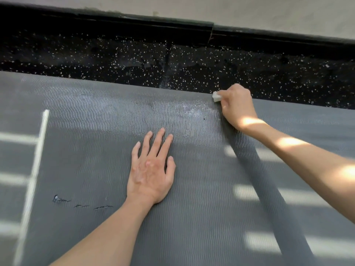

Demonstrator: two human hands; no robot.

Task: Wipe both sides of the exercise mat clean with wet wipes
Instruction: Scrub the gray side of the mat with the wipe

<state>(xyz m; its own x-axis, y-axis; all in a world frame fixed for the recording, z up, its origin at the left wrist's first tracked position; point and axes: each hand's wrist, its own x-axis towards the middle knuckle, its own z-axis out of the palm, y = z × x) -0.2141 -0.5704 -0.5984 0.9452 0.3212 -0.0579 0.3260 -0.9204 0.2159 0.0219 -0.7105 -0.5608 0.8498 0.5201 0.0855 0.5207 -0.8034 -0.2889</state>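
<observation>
A grey exercise mat [96, 160] with a fine wavy ribbed surface lay flat and filled most of the view, from the near edge up to a straight far edge. At the far left, thin bright bars of sunlight [36, 160] crossed the mat. Just to their right, low in the view, a few small dark tears [82, 203] marked the surface.

Near the centre, the left hand [149, 173] rested palm down on the mat, its fingers straight, slightly spread and pointing away from the person, holding nothing.

To the right of it and farther away, a shiny wet patch [194, 112] glistened on the ribs, close to the far edge of the mat.

Just right of that patch, the right hand [237, 106] was at the mat's far edge, fingers curled around a folded white wet wipe [216, 96], whose corner stuck out on the left side of the fist. The two hands were well apart. Sunlight fell in patches on the right forearm and on the mat below it.

Beyond the mat ran a black floor [115, 60] flecked with white, then a black baseboard [134, 27] and a pale wall [249, 10].
</observation>
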